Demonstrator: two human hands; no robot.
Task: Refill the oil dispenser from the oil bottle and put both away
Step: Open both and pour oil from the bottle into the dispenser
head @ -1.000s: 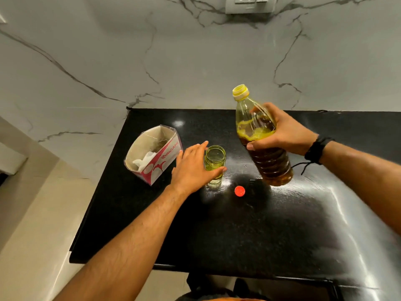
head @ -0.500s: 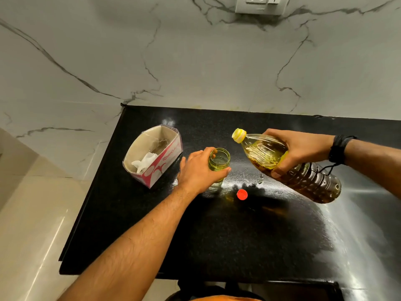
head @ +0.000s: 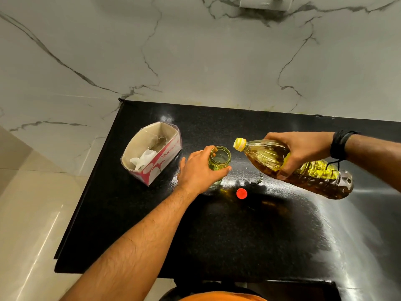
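A small green glass oil dispenser (head: 220,158) stands open-mouthed on the black counter (head: 238,235). My left hand (head: 198,170) grips its side, fingers wrapped round it. My right hand (head: 300,152) grips a clear plastic oil bottle (head: 308,173) of amber oil. The bottle lies almost level above the counter, and its yellow spout (head: 239,144) points left, just right of the dispenser's mouth. No stream of oil shows. A red cap (head: 241,193) lies on the counter in front of the dispenser.
A red and white cardboard box (head: 152,155) with white tissue inside sits left of the dispenser. A marble wall (head: 195,61) rises behind the counter, with a socket plate (head: 265,2) at the top. The counter's left edge drops to a pale floor (head: 32,213).
The oil bottle has tipped from nearly upright to almost level, its spout swinging down toward the dispenser. My left hand has closed round the dispenser. The camera has moved nearer.
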